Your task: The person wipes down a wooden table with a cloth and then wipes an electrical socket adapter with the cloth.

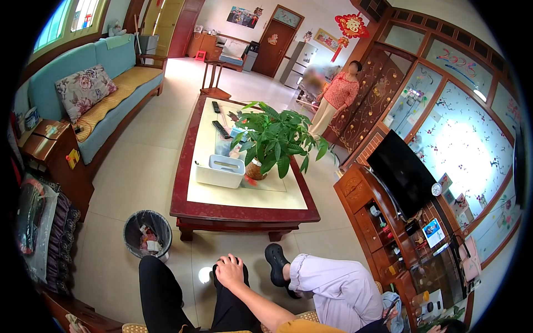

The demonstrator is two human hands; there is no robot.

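My right hand (230, 271) rests on my right knee, over the black trousers (233, 302). Its fingers lie spread and slightly curved, with nothing visible held in them. A yellow sleeve (311, 326) covers the upper part of that arm. My left hand is out of sight. Just beyond my knees stands a low dark-red table (191, 208). On it are a white tissue box (216, 176), a leafy potted plant (277, 136) and two black remote controls (221, 130). To the left of the table's near end is a lined waste bin (147, 213) with rubbish inside.
Beside me on the right sits a person in pale trousers (341, 286) and a black clog (276, 265). Another person in a red patterned top (340, 91) stands by the doors. A blue sofa (44, 100) lines the left; a television (402, 173) stands on the right-hand cabinet (355, 191).
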